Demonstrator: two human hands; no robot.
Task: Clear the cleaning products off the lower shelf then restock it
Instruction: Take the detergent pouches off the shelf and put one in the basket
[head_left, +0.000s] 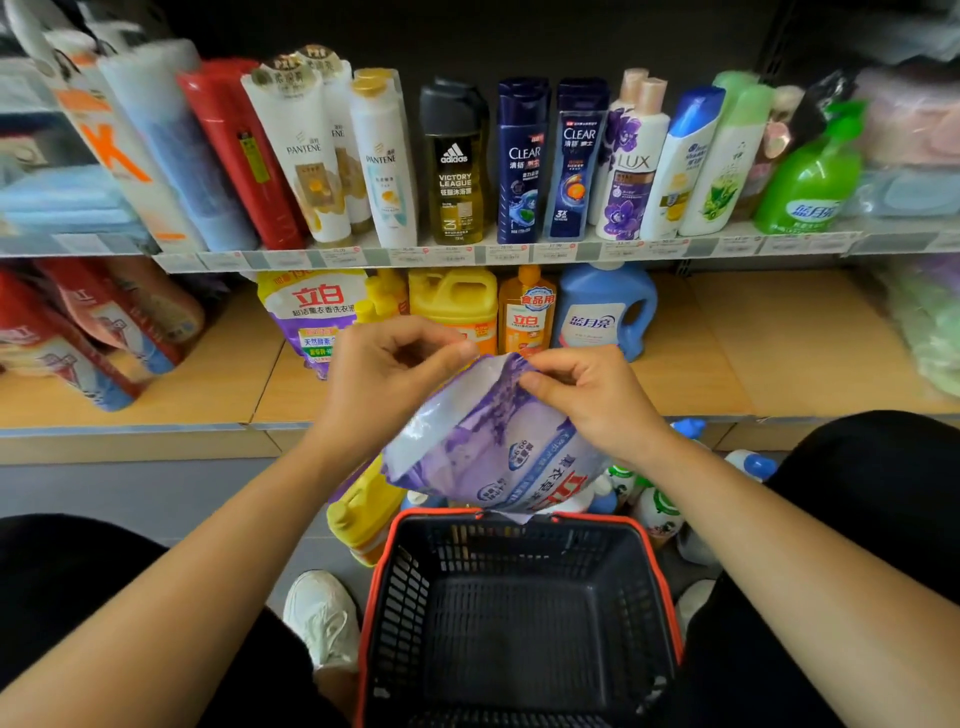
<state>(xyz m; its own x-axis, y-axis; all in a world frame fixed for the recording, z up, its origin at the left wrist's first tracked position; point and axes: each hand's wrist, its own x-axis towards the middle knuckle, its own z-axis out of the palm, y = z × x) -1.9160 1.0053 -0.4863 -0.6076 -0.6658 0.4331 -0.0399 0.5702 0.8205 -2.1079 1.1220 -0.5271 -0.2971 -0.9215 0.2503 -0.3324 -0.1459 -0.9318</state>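
A purple and white detergent refill pouch (493, 447) hangs in front of the lower shelf (727, 353), above the far rim of the basket. My left hand (387, 374) pinches its upper edge from the left. My right hand (592, 397) pinches the same edge from the right. On the lower shelf stand another purple pouch (306, 312), a yellow jug (454, 301), an orange bottle (525, 309) and a blue detergent jug (605, 306). Red packs (98, 327) lie at the shelf's left.
A black basket with an orange rim (519, 613) stands on the floor between my knees, nothing in it. A yellow jug (363, 512) and several small bottles (660, 506) stand on the floor behind it. Shampoo bottles (519, 161) fill the upper shelf.
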